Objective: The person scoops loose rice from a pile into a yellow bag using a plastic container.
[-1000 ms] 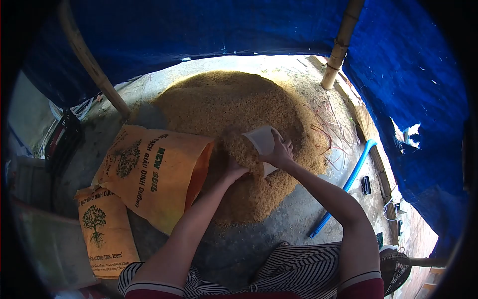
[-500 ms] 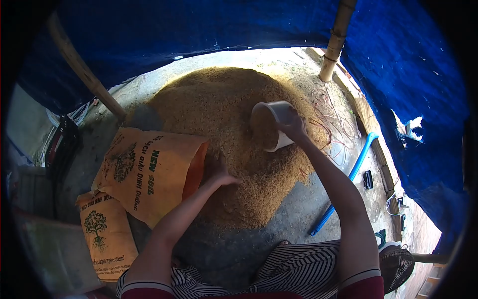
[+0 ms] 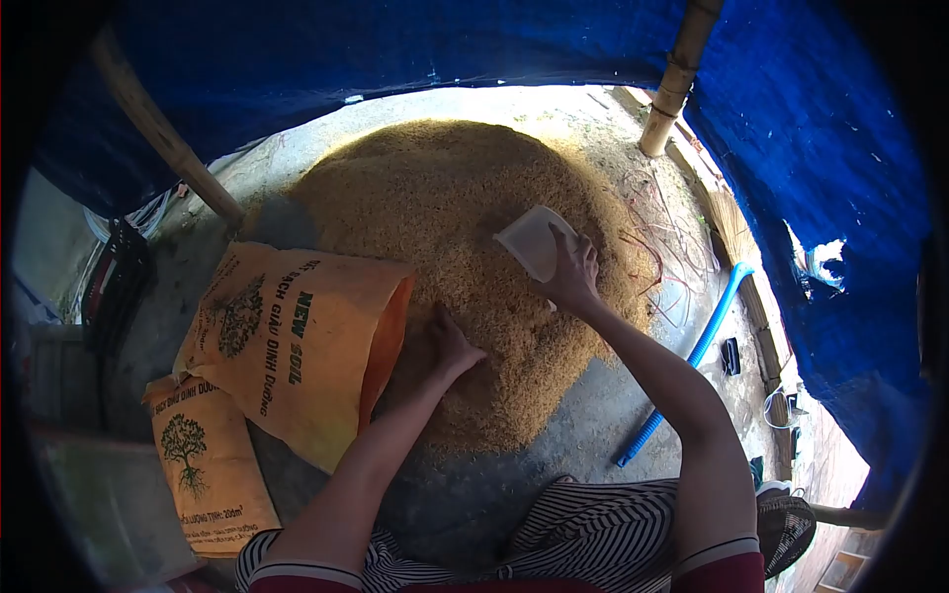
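A large mound of loose golden-brown husks [image 3: 425,208] covers the floor in front of me. My right hand [image 3: 573,272] grips a white plastic tub [image 3: 539,242], tilted over with its rim against the husks; what is inside it is hidden from me. At the near left side of the mound is my left hand [image 3: 457,346], thumb stuck out and fingers apart, touching the husks. Just left of that hand lies an orange "NEW SOIL" bag [image 3: 297,346] on its side, its mouth facing the mound.
A second orange bag [image 3: 213,474] lies flat at lower left. To the right, a blue corrugated hose [image 3: 692,361] stretches along the concrete floor. Bamboo poles [image 3: 677,89] and a blue tarp [image 3: 445,44] border the area. A dark woven basket [image 3: 786,534] stands at lower right.
The tub has turned from sideways to tipped with its base toward me, its rim now at the husks. My left hand has shifted slightly right, away from the bag's mouth.
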Demonstrator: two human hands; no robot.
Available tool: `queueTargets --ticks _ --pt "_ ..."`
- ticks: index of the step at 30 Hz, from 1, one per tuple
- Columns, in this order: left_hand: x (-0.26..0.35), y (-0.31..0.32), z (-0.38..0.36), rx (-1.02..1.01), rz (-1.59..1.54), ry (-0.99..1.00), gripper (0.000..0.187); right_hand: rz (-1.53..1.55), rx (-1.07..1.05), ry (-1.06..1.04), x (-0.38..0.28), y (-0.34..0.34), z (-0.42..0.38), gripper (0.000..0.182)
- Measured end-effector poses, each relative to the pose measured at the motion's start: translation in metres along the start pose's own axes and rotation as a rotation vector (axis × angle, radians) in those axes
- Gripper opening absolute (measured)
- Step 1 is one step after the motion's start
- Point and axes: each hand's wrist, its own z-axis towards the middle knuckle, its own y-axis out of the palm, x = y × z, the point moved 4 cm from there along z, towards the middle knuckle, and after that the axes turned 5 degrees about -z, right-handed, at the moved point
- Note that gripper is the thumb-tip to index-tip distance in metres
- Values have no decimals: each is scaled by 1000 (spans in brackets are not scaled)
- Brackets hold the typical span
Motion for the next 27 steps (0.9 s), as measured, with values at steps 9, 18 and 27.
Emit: queueTargets --ticks 9,18,27 --pt "61 -3 16 -257 -567 197 121 197 -207 108 -2 5 -5 109" --pt "159 -76 -3 -270 -321 513 82 1463 -672 574 46 51 -4 79" --pt "121 -174 -17 102 236 528 39 1599 -785 614 27 42 -9 69"
